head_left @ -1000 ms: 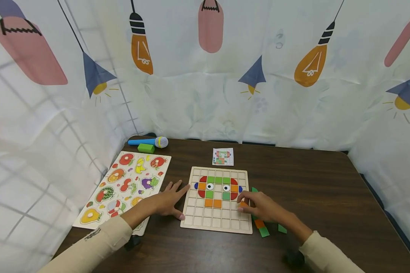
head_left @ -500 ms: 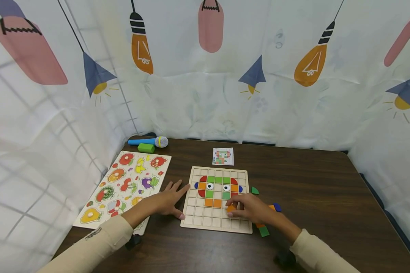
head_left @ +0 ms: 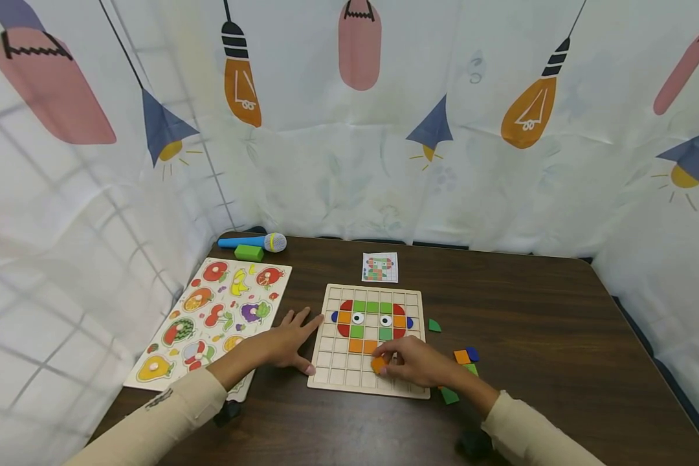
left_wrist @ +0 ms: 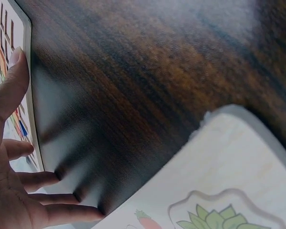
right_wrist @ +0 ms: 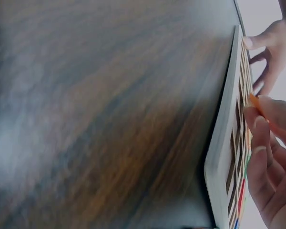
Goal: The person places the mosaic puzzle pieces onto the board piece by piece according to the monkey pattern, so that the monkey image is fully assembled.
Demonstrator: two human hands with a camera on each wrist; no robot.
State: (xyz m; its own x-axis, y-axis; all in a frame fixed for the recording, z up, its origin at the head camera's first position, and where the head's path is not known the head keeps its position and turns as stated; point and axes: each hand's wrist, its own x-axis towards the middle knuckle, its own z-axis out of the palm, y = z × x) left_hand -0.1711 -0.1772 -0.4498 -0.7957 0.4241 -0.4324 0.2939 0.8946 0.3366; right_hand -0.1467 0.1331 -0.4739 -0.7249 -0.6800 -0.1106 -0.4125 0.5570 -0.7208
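A wooden grid board (head_left: 338, 378) lies in the middle of the table, with red, green, orange and blue tiles and two eye tiles set in it. My right hand (head_left: 416, 362) pinches an orange tile (head_left: 378, 365) between thumb and fingers, just over the grid below the two orange tiles. The right wrist view shows that orange tile (right_wrist: 256, 103) edge-on at the fingertips. My left hand (head_left: 287, 342) lies spread at the board's left edge, its thumb and a finger touching the rim; the left wrist view shows the thumb on the board (left_wrist: 26, 28).
Loose tiles, among them an orange one (head_left: 462, 356) and a green one (head_left: 434, 325), lie right of the board. A pattern card (head_left: 380, 267) sits behind it. At left are a fruit puzzle board (head_left: 180, 304), a green block (head_left: 249, 253) and a toy microphone (head_left: 241, 243).
My right hand has carried the orange tile leftward from the board's right edge to the grid's lower middle. The left hand has stayed in place.
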